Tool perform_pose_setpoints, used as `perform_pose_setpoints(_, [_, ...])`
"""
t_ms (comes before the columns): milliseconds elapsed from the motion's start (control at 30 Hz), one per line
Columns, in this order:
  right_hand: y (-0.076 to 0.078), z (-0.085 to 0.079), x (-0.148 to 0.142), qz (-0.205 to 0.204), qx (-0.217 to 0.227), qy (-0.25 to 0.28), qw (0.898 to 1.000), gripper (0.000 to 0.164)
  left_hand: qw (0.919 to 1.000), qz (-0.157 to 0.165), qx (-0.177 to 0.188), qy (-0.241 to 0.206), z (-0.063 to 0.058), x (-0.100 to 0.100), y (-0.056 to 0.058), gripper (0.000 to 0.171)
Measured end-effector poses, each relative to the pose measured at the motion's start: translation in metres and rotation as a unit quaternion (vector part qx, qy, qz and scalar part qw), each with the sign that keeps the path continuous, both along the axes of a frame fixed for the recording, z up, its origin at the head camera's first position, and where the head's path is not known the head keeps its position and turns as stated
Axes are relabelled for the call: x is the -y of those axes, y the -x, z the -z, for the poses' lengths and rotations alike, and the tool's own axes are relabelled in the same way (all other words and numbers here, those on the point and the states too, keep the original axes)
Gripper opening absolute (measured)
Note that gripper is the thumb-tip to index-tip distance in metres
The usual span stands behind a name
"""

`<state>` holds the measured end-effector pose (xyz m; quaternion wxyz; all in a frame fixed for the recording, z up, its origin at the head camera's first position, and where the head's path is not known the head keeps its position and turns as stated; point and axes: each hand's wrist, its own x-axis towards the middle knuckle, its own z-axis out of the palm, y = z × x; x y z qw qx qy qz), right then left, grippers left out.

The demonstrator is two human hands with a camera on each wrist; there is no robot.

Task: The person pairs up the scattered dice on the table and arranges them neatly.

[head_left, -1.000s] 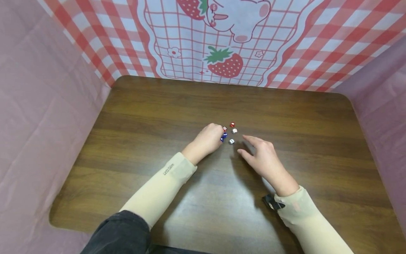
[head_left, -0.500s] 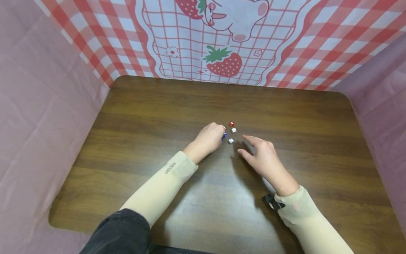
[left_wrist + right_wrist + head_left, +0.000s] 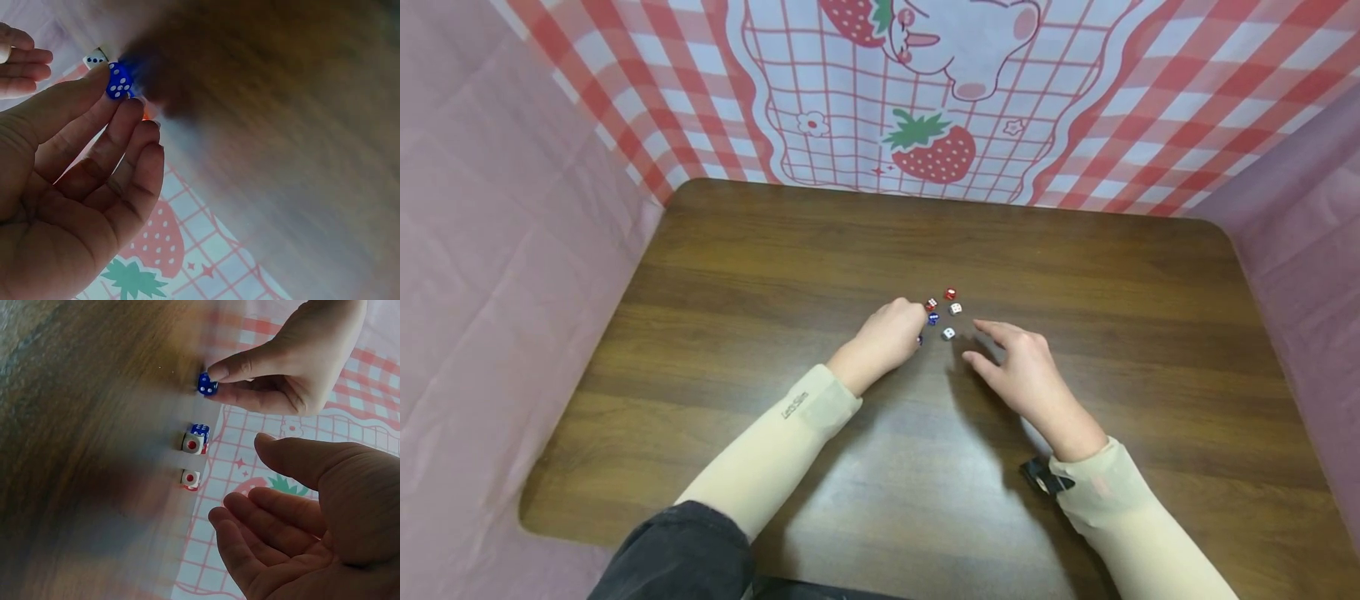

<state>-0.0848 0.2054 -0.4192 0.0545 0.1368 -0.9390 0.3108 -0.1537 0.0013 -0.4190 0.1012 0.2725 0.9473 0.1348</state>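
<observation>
Looks like the left hand (image 3: pixel 883 337) has pulled back a bit toward the near edge over the last second, and the blue die in its grip (image 3: pixel 119 81) came along, so it now sits apart from the other blue die (image 3: pixel 933 318) instead of right beside it. Thumb and fingers are clamped on that die; can't tell if it's touching the worktop (image 3: pixel 737 275) or just off it.

Right hand (image 3: pixel 1026 371) has barely budged: palm sideways, fingers loosely bent, thumb well apart from them. Closest to it are two white dice, a near one (image 3: pixel 949 333) and a far one (image 3: pixel 956 308). There's also a red die next to the left knuckles (image 3: pixel 931 304) and another red die a little farther back (image 3: pixel 951 293).

Both arms have pale sleeves (image 3: pixel 775 450), plus a black strap by the right wrist (image 3: pixel 1045 477). Strawberry-print cloth (image 3: pixel 932 154) hangs behind the worktop.
</observation>
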Motion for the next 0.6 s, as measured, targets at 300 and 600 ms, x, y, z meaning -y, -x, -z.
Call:
perform_pose_setpoints(300, [0.002, 0.000, 0.002, -0.004, 0.004, 0.004, 1.000, 0.043, 0.9999, 0.014, 0.003, -0.004, 0.000, 0.007, -0.011, 0.011])
perform_pose_setpoints(600, [0.004, 0.002, 0.005, -0.007, 0.004, 0.004, 1.000, 0.042, 0.9989, 0.041, -0.016, 0.014, 0.000, 0.013, -0.022, 0.012])
